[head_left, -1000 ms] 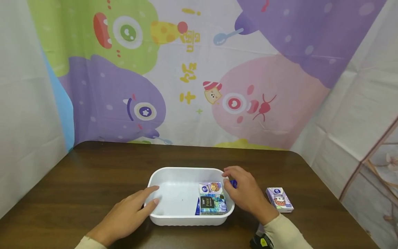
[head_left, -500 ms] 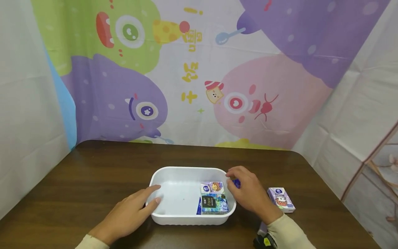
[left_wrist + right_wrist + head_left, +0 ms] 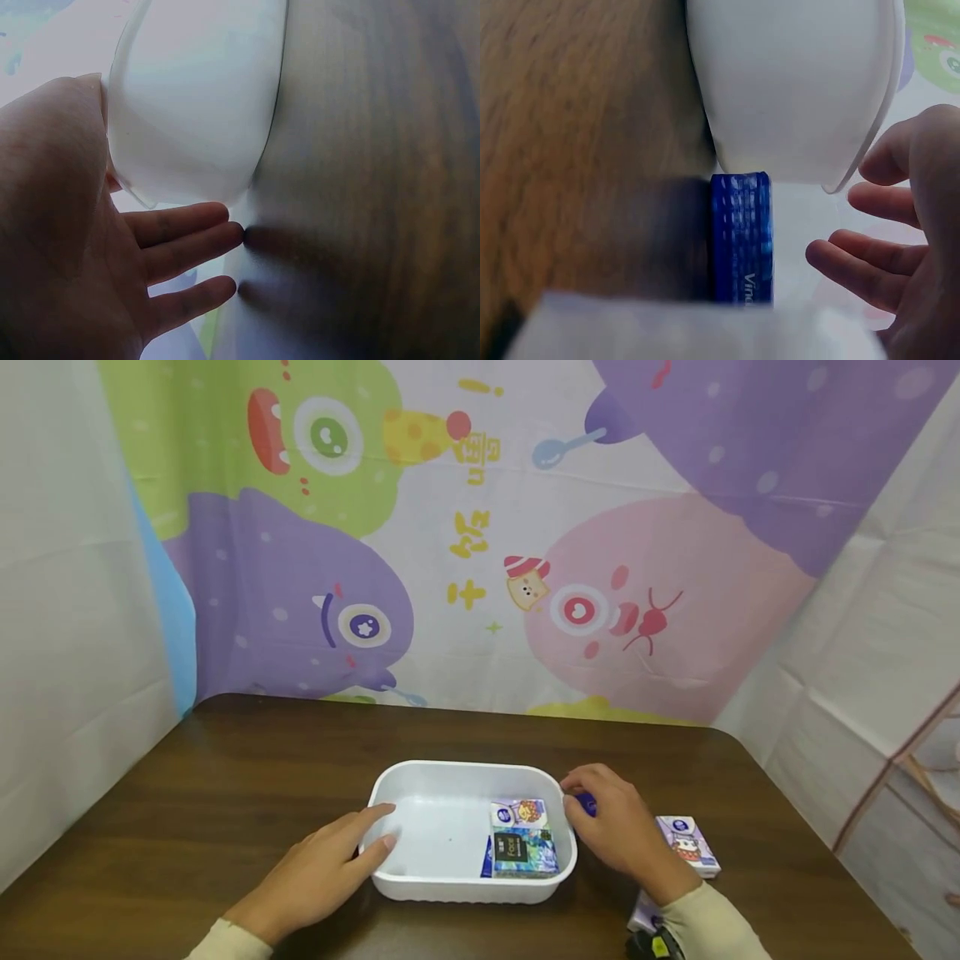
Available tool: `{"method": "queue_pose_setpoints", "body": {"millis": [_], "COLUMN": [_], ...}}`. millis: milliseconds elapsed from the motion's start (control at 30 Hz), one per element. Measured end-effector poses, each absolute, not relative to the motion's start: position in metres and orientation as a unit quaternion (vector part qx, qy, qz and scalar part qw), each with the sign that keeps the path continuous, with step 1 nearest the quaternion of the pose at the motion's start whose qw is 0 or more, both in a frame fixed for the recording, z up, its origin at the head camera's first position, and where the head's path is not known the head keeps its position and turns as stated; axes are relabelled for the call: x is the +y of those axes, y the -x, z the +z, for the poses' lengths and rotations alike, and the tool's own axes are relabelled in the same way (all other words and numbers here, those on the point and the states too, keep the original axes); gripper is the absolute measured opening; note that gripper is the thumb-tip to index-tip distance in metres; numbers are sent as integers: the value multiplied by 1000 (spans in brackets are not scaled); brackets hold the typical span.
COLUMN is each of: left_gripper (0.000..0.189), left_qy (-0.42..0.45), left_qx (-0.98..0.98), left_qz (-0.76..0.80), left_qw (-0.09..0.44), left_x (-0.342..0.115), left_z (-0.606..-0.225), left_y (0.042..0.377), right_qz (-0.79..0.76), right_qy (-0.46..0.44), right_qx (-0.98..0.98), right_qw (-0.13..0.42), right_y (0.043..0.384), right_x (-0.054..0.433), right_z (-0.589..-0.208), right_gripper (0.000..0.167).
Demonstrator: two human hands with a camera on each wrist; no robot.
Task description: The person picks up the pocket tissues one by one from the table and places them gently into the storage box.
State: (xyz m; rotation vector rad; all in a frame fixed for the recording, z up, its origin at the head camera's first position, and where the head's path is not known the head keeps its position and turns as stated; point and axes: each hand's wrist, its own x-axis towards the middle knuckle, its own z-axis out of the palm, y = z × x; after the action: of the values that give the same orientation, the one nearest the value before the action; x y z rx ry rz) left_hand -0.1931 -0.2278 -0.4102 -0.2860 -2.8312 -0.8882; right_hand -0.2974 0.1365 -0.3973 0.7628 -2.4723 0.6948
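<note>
A white plastic basin [image 3: 472, 891] stands on the table between my hands. At its left end my left hand [image 3: 318, 868] touches the rim with thumb and index finger, the fingers nearly straight; the left wrist view shows the other fingers spread beside the outer wall. My right hand [image 3: 618, 827] is at the right rim, its fingers loosely bent and gripping nothing. Inside the basin, on the right, lie a white and purple tissue pack [image 3: 519, 812], a blue-green tissue pack [image 3: 525, 852] and a dark blue piece [image 3: 487, 860]. A blue pack [image 3: 742, 232] sits just outside, partly hidden by the right hand.
Right of the right hand lies another white and purple pack [image 3: 692, 850]. Part of a light purple pack [image 3: 645, 913] shows below the right wrist, beside a black strapped device [image 3: 654, 945]. A blurred white shape [image 3: 690, 334] fills the bottom of the right wrist view. Printed cloth hangs behind the table.
The head view has swung slightly left. My right hand has drawn a little rightward from the basin's rim, and more of the light purple pack shows. The left hand stays at the rim.
</note>
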Motion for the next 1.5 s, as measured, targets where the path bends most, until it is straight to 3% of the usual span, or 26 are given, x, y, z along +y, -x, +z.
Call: {"method": "queue_pose_setpoints", "body": {"millis": [1500], "left_gripper": [52], "left_qy": [93], "left_qx": [-941], "left_qz": [-314], "left_qw": [89], "left_x": [-227], "left_z": [-413], "left_y": [195], "right_qz": [220], "right_qy": [-206], "right_qx": [-939], "right_qw": [167], "right_y": [298], "right_x": [185], "right_z": [-391], "right_gripper": [14]}}
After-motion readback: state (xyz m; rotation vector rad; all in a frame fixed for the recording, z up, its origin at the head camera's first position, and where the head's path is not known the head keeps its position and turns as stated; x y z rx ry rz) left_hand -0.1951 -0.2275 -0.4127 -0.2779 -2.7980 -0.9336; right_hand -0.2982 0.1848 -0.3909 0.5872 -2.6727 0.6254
